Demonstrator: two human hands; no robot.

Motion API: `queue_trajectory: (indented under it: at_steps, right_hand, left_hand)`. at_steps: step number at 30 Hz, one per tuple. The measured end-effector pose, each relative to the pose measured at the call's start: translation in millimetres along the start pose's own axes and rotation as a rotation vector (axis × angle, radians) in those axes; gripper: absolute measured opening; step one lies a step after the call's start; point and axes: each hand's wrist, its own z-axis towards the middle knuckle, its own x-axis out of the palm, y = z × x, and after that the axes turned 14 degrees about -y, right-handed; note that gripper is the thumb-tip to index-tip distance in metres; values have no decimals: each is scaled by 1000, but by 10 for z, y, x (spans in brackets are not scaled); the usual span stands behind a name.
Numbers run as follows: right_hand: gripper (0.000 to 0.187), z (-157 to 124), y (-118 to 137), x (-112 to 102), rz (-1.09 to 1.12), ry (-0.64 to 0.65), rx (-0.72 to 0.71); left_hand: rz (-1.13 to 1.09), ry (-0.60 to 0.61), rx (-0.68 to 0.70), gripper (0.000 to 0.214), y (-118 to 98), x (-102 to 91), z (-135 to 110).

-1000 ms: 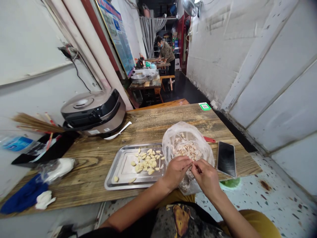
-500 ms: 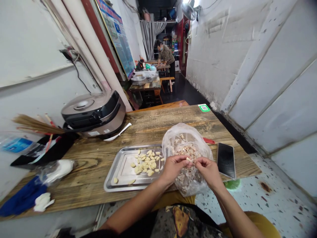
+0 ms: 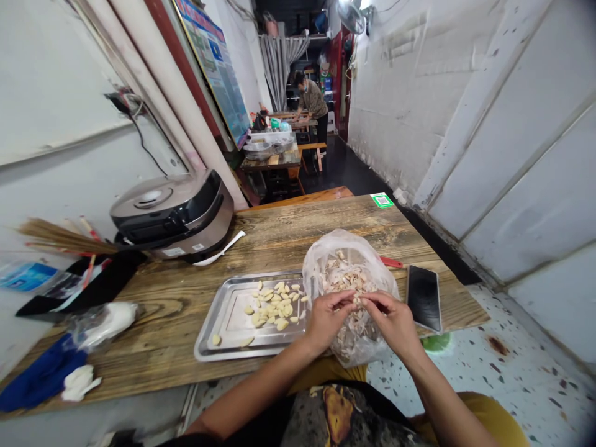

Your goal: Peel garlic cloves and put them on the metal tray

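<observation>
Both my hands meet over a clear plastic bag (image 3: pixel 321 248) heaped with dry garlic skins (image 3: pixel 347 273). My left hand (image 3: pixel 329 316) is closed in a pinch on a small pale garlic clove (image 3: pixel 357 299). From the other side my right hand (image 3: pixel 390 315) pinches the same clove, thumb and fingertips together. The clove is partly hidden by the fingertips. Left of the bag lies a metal tray (image 3: pixel 210 323), its right edge against the bag. Peeled garlic cloves (image 3: pixel 274 304) are scattered over the tray, mostly on its right half.
A phone (image 3: pixel 423 298) and a red handle (image 3: pixel 391 262) lie right of the bag. At the left stand a rice cooker (image 3: pixel 172 211), a white spoon (image 3: pixel 221 249), a blue cloth (image 3: pixel 44 375) and crumpled tissue (image 3: pixel 80 382). A person (image 3: pixel 313 102) bends over a far table.
My fingertips have drawn closer together around the clove, covering more of it. The whole view has shifted slightly. The tray and bag stay in place.
</observation>
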Motion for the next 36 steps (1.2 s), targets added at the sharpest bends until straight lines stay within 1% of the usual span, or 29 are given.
queue_trajectory:
  at_steps: [2, 4, 7, 9, 14, 18, 21, 23, 25, 27, 30, 32, 34, 36]
  right_hand:
    - [22, -10, 31, 2, 25, 19, 14]
    - [21, -19, 43, 9, 28, 24, 14]
    - [20, -28, 51, 13, -15, 9, 3]
    - [20, -31, 63, 8, -58, 3, -15]
    - [21, -53, 103, 9, -150, 3, -135]
    - [19, -92, 115, 36, -218, -22, -237]
    - [17, -106, 108, 54, -244, -54, -262]
    - [17, -97, 89, 58, -245, -71, -239]
    - [18, -75, 50, 60, -233, -78, -188]
    - [18, -49, -9, 65, -228, -73, -116]
    - [21, -19, -112, 76, -231, -52, -14]
    - [21, -9, -163, 79, -232, -32, 27]
    - [21, 0, -185, 70, -235, -14, 48]
    - [22, 11, -177, 48, -213, -34, 47]
  left_hand:
    - [53, -21, 102, 18, 1, 3, -3]
    - [83, -15, 217, 13, -5, -2, -5]
    - [99, 32, 353, 17, -18, -19, -9]
    - [115, 57, 409, 19, -19, -29, -13]
    - [150, 41, 467, 19, 13, -27, -28]
    - [148, 30, 455, 19, 19, -20, -43]
    - [127, 22, 427, 18, -3, -11, -51]
    - [101, 6, 364, 17, -25, -1, -50]
    - [58, -22, 234, 14, -51, 10, -44]
    - [-41, -26, 31, 12, -78, 20, -32]
    - [-274, 0, -306, 20, -100, 32, -8]
    - [-398, 3, -461, 28, -95, 36, 8]
    - [-455, -7, -541, 32, -76, 38, 19]
    - [-431, -32, -535, 33, -52, 37, 26]
